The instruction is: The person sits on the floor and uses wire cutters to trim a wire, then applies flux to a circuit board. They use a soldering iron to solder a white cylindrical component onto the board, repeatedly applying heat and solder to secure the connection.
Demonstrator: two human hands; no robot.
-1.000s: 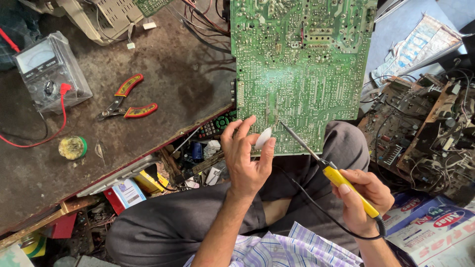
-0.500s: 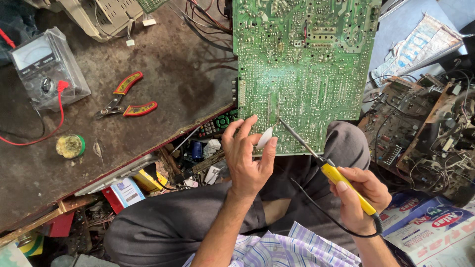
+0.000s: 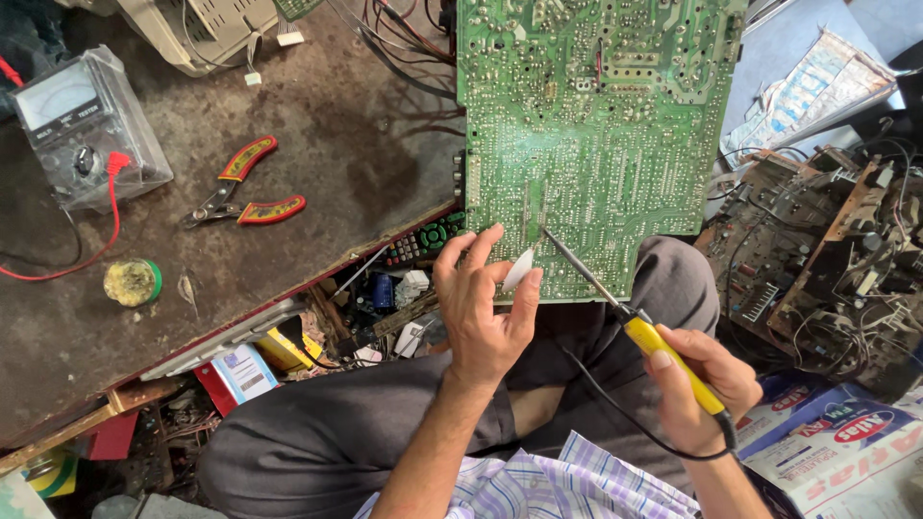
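At the far left of the brown workbench, well away from the green circuit board, a grey analogue meter sits in a clear wrapping with a red lead plugged into it. Nearer the board lie red-and-yellow handled pliers, and below the meter a small round green tin holds a yellowish paste. Under the bench edge, left of the board's lower corner, an open shelf is crammed with small boxes, a black remote control and loose parts. The board lies solder side up, its far part on the bench and its near edge out over the seated person's grey-trousered lap. The left hand rests at that near edge, fingers spread against the board, thumb and forefinger pinching a small white piece just beside the tip of the soldering iron. The iron's thin metal shaft touches the board near its lower middle; its yellow handle is gripped in the closed right hand, which sits below and right of the board, a black cord trailing from it. Right of the board lie a heap of stripped electronics chassis and a printed cardboard box.
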